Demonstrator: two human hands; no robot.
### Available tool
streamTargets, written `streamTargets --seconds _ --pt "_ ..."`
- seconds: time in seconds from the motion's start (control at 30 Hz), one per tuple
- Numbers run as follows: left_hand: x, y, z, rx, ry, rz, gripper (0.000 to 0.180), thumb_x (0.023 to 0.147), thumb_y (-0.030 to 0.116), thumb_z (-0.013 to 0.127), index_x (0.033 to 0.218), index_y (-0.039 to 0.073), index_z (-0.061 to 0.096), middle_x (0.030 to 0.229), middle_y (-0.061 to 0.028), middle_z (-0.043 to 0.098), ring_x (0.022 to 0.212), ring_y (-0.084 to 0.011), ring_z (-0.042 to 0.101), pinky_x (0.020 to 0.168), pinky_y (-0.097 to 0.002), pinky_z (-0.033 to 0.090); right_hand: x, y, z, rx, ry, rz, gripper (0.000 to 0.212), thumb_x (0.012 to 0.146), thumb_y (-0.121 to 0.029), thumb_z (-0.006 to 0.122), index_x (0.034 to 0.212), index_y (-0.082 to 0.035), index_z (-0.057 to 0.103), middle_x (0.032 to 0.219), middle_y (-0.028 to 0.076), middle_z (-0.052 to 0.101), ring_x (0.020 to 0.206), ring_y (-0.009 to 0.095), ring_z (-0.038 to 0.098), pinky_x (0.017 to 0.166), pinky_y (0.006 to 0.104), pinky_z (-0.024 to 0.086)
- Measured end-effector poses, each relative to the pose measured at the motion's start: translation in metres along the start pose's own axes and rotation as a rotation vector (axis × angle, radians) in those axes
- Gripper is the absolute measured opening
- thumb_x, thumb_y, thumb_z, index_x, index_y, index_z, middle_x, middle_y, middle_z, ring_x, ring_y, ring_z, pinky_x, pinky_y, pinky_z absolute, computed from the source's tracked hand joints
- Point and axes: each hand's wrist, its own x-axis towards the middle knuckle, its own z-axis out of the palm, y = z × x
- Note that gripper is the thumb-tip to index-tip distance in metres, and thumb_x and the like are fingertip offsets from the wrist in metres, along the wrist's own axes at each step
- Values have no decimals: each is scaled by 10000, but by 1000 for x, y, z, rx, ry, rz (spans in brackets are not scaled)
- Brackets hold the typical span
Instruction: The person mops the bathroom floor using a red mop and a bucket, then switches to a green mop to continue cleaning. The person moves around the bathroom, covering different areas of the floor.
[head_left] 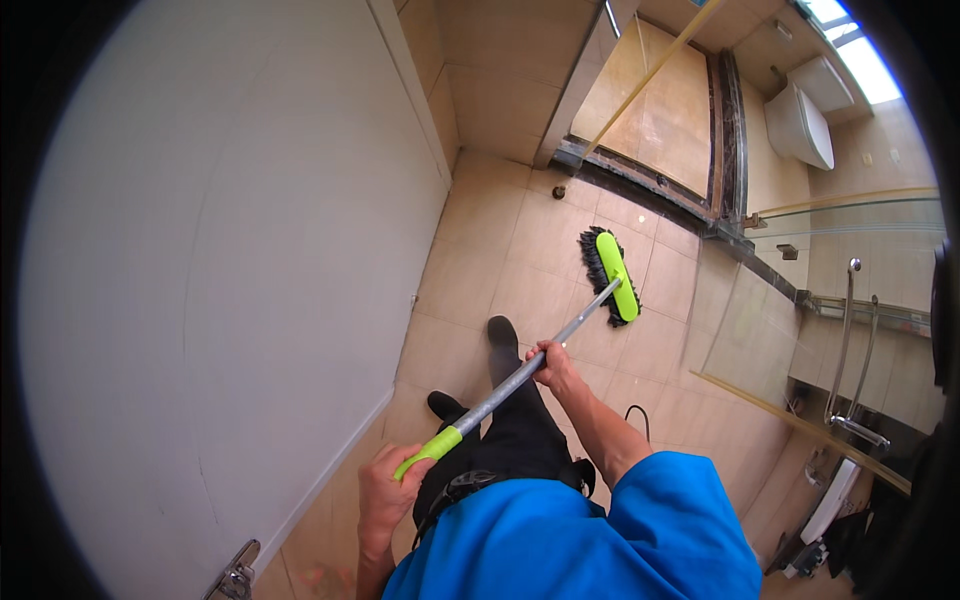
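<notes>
A floor brush with a bright green head and dark bristles rests on the beige tiles ahead of me. Its grey pole slants back toward my body and ends in a green grip. My left hand is wrapped round that grip at the near end. Farther along, my right hand is closed around the middle of the pole. The bristles show mostly on the left side of the head; whatever lies beneath them is hidden.
A pale door with a metal handle fills the left side. Beyond the brush runs a dark raised sill. Glass panels stand on the right, near a metal rail. A white toilet sits at the far right.
</notes>
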Motion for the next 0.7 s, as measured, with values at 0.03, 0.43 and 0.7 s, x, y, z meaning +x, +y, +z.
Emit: streamTargets --seconds 0.03,0.43,0.7 --pt "1 6 0 81 -1 29 153 626 46 635 761 7 572 639 -114 528 513 -224 521 451 -268 397 0 0 2 -25 55 -4 101 724 -101 387 632 -63 368 520 61 380 456 191 424 464 353 404" --pt "-32 9 -71 57 206 -133 109 575 25 650 646 -10 575 536 -99 514 436 -166 462 413 -249 339 -48 61 60 5 121 23 125 671 -78 383 557 -88 333 486 47 330 425 180 376 430 343 359" --pt "-37 -11 -78 -37 262 -160 67 588 7 623 627 -13 571 510 -93 501 439 -154 459 422 -242 344 -49 79 85 -87 15 70 39 684 -34 385 708 -33 355 596 88 363 522 215 419 501 370 378"
